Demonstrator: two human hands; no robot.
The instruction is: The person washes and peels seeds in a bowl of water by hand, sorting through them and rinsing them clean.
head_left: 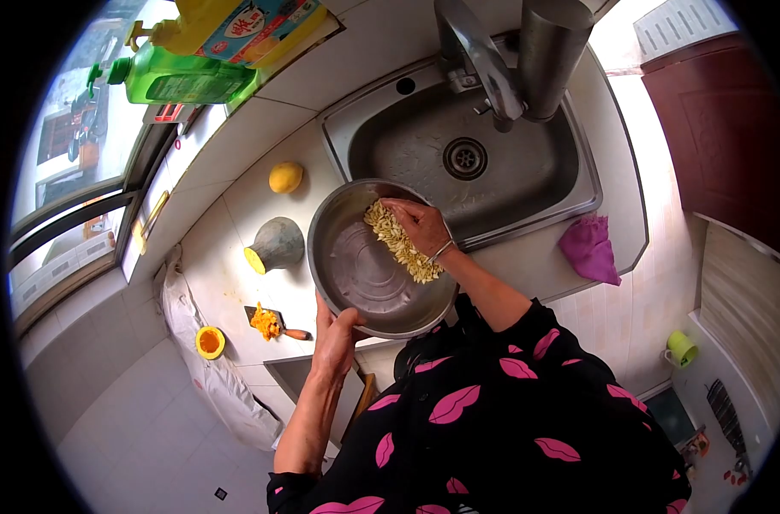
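- My left grip [337, 332] clasps the steel bowl [364, 270] by its rim, mid-frame.
- My right grip [420, 227] curls over seeds [396, 244] inside, hold unclear.
- Bowl overlaps sink [535, 163] edge; tabletop [244, 218] separates it from yellow fruit [285, 177], upper left.

Clock hours run from the one bowl [355, 274]. Two hands: one left hand [335, 338] at seven, one right hand [422, 227] between one and two. One heap of seeds [396, 244], too many to count singly. One sink [527, 163] and one tap [484, 56] at one. Two bottles, green [180, 75] and yellow [248, 26], between ten and eleven. One lemon-like fruit [285, 177] at ten. Two squash pieces, at nine [278, 242] and eight [221, 343]. One wooden-handled tool [297, 334] at eight. One purple cloth [591, 248] at three.
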